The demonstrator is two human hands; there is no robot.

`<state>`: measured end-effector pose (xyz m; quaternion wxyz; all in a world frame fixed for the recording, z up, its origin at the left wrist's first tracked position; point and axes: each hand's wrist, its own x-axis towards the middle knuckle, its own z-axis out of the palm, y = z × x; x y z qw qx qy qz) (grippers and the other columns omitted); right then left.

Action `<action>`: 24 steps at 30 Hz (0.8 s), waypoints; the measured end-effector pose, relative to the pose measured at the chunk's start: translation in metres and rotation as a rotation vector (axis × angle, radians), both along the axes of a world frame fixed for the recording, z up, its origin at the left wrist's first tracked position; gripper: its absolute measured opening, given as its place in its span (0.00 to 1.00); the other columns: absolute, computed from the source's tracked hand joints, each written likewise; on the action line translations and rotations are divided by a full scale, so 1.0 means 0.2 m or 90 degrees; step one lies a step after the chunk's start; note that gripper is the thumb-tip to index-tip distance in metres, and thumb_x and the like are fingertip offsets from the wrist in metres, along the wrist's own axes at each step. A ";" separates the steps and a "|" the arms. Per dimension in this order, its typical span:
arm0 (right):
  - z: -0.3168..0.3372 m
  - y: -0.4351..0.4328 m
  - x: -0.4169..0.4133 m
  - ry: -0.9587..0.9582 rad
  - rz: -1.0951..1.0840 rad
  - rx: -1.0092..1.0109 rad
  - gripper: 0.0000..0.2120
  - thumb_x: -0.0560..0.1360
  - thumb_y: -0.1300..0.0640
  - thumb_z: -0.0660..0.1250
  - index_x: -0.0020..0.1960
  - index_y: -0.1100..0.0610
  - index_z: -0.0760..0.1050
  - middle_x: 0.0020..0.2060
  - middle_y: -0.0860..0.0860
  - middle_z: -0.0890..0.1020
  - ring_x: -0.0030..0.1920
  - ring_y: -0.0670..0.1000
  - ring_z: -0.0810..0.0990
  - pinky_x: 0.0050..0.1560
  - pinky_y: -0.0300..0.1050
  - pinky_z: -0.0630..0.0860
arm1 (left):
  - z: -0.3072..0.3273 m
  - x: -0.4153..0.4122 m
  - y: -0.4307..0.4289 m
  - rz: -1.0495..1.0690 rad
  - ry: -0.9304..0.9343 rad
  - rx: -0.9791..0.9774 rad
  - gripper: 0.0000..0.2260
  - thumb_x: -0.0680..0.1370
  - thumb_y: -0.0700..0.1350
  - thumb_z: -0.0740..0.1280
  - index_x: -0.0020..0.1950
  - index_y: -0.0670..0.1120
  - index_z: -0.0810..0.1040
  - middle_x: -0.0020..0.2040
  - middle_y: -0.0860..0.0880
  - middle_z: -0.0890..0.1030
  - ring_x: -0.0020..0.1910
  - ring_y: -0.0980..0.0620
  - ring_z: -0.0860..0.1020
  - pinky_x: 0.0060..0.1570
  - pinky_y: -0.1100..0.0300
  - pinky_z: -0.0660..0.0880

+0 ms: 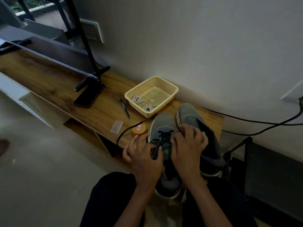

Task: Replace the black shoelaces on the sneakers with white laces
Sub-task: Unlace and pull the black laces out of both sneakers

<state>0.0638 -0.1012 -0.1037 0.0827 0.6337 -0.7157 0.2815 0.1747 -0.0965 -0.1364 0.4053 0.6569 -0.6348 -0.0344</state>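
Your left hand has its grip pinching the black lace on the laced sneaker, just on your side of the basket. Your right hand has its grip clasping that sneaker's upper. White laces lie inside the basket.

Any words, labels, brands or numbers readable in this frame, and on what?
Nothing can be read with certainty.
The sticker on the yellow round container: a few dark characters inside a red and blue border, too blurred to read.
The black marker: pale print on the barrel, too small to read.
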 end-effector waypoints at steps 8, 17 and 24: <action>0.06 0.02 -0.10 -0.123 -0.119 -0.063 0.08 0.71 0.57 0.60 0.46 0.56 0.77 0.60 0.55 0.73 0.59 0.58 0.65 0.61 0.65 0.63 | -0.01 -0.01 0.01 -0.015 0.060 0.017 0.09 0.70 0.55 0.63 0.37 0.50 0.75 0.60 0.55 0.77 0.68 0.51 0.64 0.64 0.52 0.51; 0.01 0.00 0.04 -0.002 0.088 0.097 0.05 0.64 0.57 0.76 0.38 0.51 0.81 0.60 0.51 0.77 0.67 0.59 0.61 0.64 0.67 0.56 | -0.02 0.00 0.01 -0.021 0.067 0.042 0.12 0.71 0.58 0.62 0.41 0.51 0.76 0.62 0.55 0.76 0.69 0.53 0.62 0.64 0.51 0.51; 0.03 0.03 -0.03 -0.043 0.011 0.015 0.11 0.72 0.52 0.55 0.41 0.52 0.76 0.58 0.51 0.73 0.63 0.56 0.64 0.67 0.64 0.51 | -0.01 -0.01 0.01 -0.021 0.029 0.029 0.10 0.70 0.55 0.62 0.40 0.49 0.76 0.61 0.53 0.77 0.68 0.50 0.64 0.62 0.44 0.58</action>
